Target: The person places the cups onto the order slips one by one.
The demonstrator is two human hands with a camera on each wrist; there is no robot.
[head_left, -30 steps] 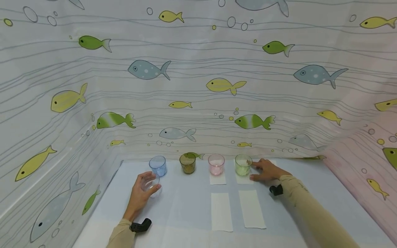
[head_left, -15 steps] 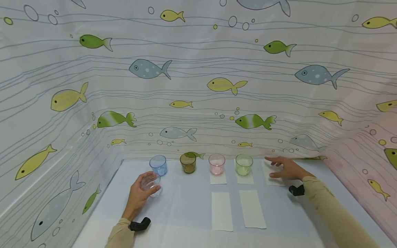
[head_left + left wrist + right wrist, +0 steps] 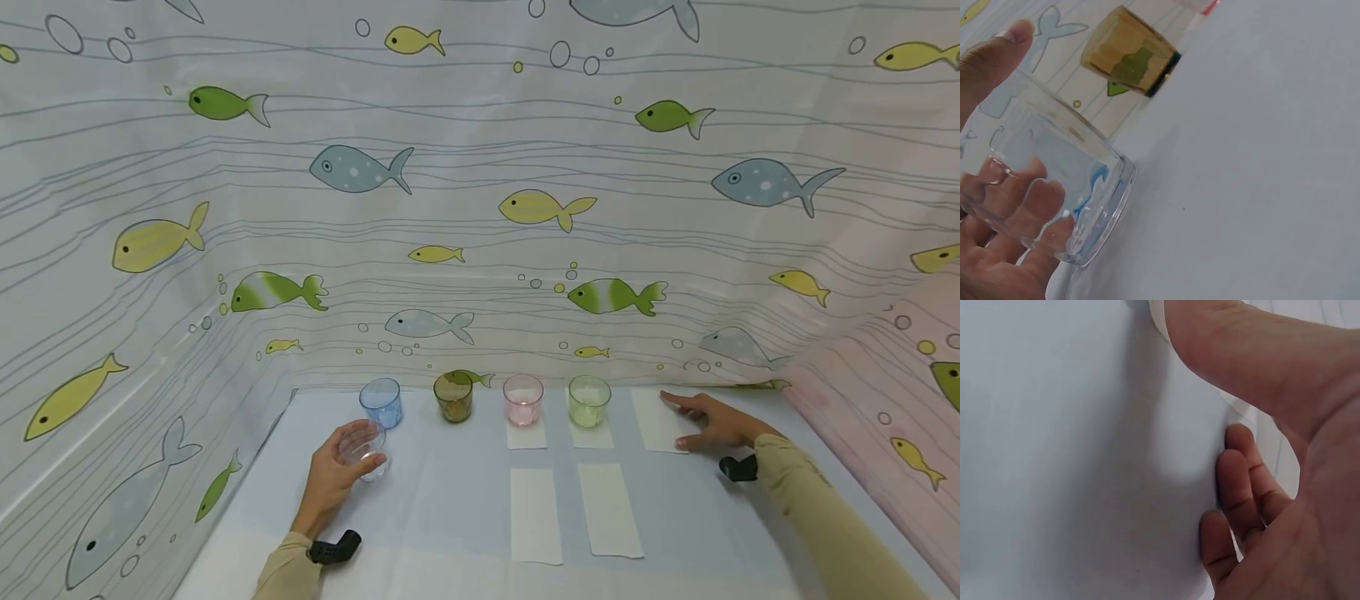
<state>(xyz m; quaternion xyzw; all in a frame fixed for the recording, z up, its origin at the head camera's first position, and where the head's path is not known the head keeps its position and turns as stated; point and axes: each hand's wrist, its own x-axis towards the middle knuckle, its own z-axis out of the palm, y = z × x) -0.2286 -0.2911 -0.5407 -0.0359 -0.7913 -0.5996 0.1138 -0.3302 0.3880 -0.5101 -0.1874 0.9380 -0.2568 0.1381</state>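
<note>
In the head view my left hand (image 3: 330,477) holds a clear glass (image 3: 364,454) at the left front of the row. The left wrist view shows my thumb on one side of this glass and my fingers seen through its wall (image 3: 1054,144). My right hand (image 3: 723,423) is at the right edge of a white paper piece (image 3: 651,421), index finger extended toward its far end and thumb near its front corner. Up close in the right wrist view, the fingertips (image 3: 1233,475) rest on the white surface, and nothing shows in the palm.
Behind stand a blue glass (image 3: 381,404), a brown glass (image 3: 453,398), a pink glass (image 3: 522,402) and a green glass (image 3: 589,403). The last two sit on paper pieces. Two longer paper strips (image 3: 536,517) lie in front. A fish-print curtain (image 3: 480,208) encloses the table.
My right hand has moved from the green glass rightward, uncovering the paper piece and sliding to its right edge. My left hand still holds the clear glass in nearly the same place.
</note>
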